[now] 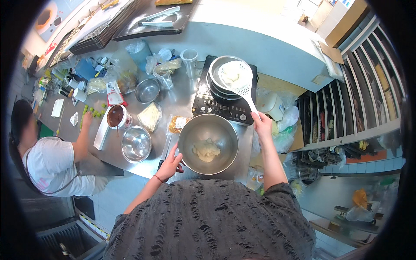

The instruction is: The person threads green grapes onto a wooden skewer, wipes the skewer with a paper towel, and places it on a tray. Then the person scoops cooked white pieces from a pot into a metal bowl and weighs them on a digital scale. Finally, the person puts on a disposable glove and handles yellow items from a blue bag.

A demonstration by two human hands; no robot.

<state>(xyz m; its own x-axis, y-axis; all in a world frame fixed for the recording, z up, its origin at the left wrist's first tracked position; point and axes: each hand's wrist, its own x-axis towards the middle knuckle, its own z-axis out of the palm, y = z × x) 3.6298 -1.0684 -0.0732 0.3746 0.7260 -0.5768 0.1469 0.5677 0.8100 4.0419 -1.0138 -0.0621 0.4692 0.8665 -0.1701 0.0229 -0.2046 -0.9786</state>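
My right hand [262, 125] is closed round the handle of a white slotted ladle [248, 99]. Pale, soft-looking lumps [234, 73] lie in its perforated bowl, above a pot [212, 88] on a black induction cooker [206, 103]. In front of me stands a large steel mixing bowl [187, 138], with a pale doughy mass [206, 150] at its bottom. My left hand [170, 163] grips the bowl's left side near the rim. Just left of the bowl's far edge is a small clear package with orange-yellow contents [177, 124].
At left, a co-worker [56, 162] reaches toward small green pieces [100, 112] on the steel counter. Nearby stand a tub of brown paste [123, 122], steel bowls [136, 145] and clear jugs [189, 65]. Plastic bags [286, 119] sit right of the cooker; a slatted rack [346, 104] stands farther right.
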